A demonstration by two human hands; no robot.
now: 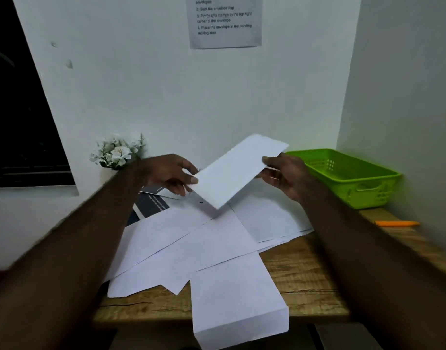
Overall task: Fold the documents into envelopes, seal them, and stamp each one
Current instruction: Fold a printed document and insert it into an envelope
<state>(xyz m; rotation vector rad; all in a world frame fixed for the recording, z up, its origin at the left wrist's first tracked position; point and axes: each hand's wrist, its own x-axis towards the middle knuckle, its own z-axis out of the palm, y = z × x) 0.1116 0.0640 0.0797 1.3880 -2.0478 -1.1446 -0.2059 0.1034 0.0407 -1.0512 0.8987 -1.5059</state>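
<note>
Above the middle of the tabletop (pixel 305 261), both hands are up and busy. The left grip (pixel 171 175) pinches the lower left corner of a white envelope (pixel 237 170), thumb on the near face and fingers curled behind, while the right grip (pixel 285 175) clamps the upper right edge, thumb on top and fingers underneath. The envelope hangs in the air, tilted, its right end higher and nearer the wall, clear of everything below; whether its flap is sealed I cannot tell. Right beneath it lies a loose spread of white sheets (pixel 191 238), overlapping at all angles across the wood, and a folded white document (pixel 237 299) drapes over the near edge. Poking out from under the pile at the left, a dark printed page (pixel 151 205) shows pale lettering, too blurred to read. Over on the far right sits a green basket (pixel 348 178), tucked into the corner, with an orange pen (pixel 396 223) lying just in front of it. Behind the left wrist, a small bunch of white flowers (pixel 118 152) stands by the wall, and a printed instruction sheet (pixel 224 24) hangs high above.
</note>
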